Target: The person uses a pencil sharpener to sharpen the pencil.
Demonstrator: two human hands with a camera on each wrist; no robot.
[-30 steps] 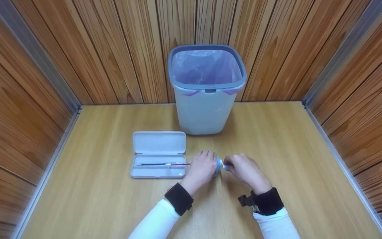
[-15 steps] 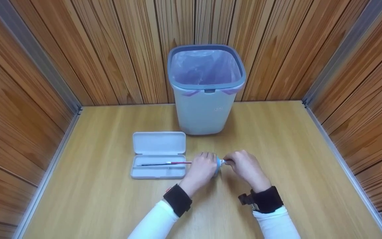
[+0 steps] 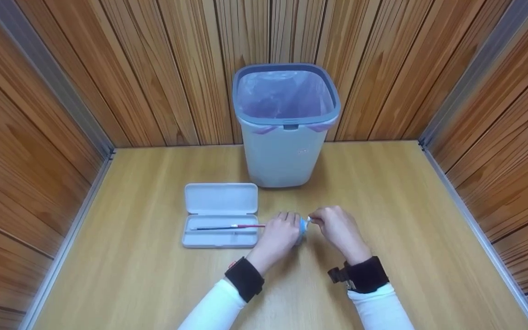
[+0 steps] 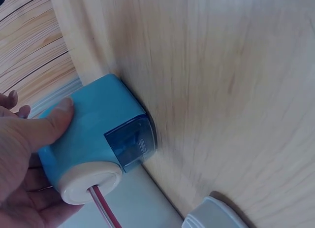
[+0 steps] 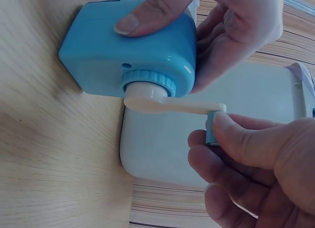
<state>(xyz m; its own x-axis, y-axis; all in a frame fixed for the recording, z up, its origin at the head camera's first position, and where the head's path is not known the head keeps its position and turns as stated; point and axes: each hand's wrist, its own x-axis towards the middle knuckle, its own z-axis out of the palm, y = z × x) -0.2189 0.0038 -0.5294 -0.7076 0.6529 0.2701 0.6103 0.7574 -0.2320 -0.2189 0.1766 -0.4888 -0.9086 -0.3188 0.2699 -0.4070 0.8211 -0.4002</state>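
My left hand [image 3: 280,233] holds a blue pencil sharpener [image 4: 93,114] against the table, thumb on its top side and fingers beneath the far side. A red pencil [image 4: 105,206] with a pale stripe enters the sharpener's round white front. In the head view it runs left over the open pencil case [image 3: 220,199], in line with a slim dark length. On the opposite face is a white crank [image 5: 192,106]. My right hand [image 3: 337,231] pinches the crank's small blue knob [image 5: 211,129] between thumb and forefinger. The sharpener's dark clear shavings drawer [image 4: 132,143] shows in the left wrist view.
Behind the hands stands a pale waste bin [image 3: 282,156] with a grey rim and a plastic liner. The wooden table [image 3: 145,284] is bounded by wood-panelled walls [image 3: 186,68] at the back and both sides.
The crank and its knob have shifted round with my right hand, which has moved only slightly. My left hand and the sharpener stay in nearly the same place.
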